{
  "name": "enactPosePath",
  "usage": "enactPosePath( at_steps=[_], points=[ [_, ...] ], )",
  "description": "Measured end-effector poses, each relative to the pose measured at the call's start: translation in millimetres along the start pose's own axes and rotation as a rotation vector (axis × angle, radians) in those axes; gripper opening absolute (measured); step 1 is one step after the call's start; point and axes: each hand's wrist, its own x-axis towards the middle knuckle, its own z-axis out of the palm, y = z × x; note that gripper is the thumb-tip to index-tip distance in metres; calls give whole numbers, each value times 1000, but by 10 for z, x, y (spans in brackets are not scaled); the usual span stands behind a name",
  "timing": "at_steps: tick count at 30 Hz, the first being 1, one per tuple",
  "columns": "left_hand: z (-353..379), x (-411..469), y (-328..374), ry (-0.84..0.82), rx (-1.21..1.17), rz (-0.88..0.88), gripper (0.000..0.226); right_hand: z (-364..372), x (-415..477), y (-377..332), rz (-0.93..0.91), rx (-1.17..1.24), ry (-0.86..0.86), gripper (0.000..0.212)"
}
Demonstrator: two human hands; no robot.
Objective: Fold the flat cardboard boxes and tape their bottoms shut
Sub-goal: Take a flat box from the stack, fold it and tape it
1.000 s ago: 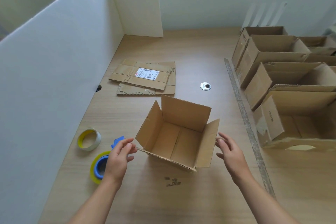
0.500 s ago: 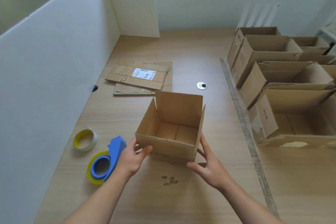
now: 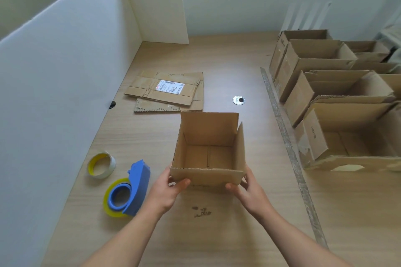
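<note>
The open-topped box (image 3: 206, 176) is upright near the middle of the counter (image 3: 217, 60). The left hand (image 3: 167, 191) and right hand (image 3: 249, 191) each hold a near bottom corner, grip closed on the cardboard. Flat boxes (image 3: 167, 91) lie farther off, left.

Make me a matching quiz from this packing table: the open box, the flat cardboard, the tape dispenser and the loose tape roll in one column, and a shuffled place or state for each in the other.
Things:
1. open box
2. flat cardboard
3. tape dispenser
4. loose tape roll

States:
A. bare ring lying left of the dispenser
B. gripped by the left hand and right hand
C. bears a white label
D. blue plastic body

Pairs: 1-B, 2-C, 3-D, 4-A
</note>
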Motion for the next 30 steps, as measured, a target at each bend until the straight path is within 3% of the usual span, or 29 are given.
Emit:
enactPosePath(
  at_steps=[2,6,11,14,17,23,30],
  points=[
    [15,-36,61,31,-38,6,31,16,2,-36,-8,41,28,104],
    [-40,-91,182,75,-144,42,29,-34,-86,-146,-70,-49,101,87],
    [-29,-175,237,-37,-209,66,39,-15,-263,-221,-109,71,147,101],
    [36,-253,254,-37,-205,84,30,38,-350,-307,-136,112,162,101],
    [16,-343,295,-4,-150,133,32,72,-477,-356,-145,162,188,92],
    [-37,-652,328,-68,-106,161,74,135,-1030,-354,-154,168,311,86],
    [222,-957,414,-175,117,275,60,-179,-1818,-301,-197,137,519,91]
  ],
)
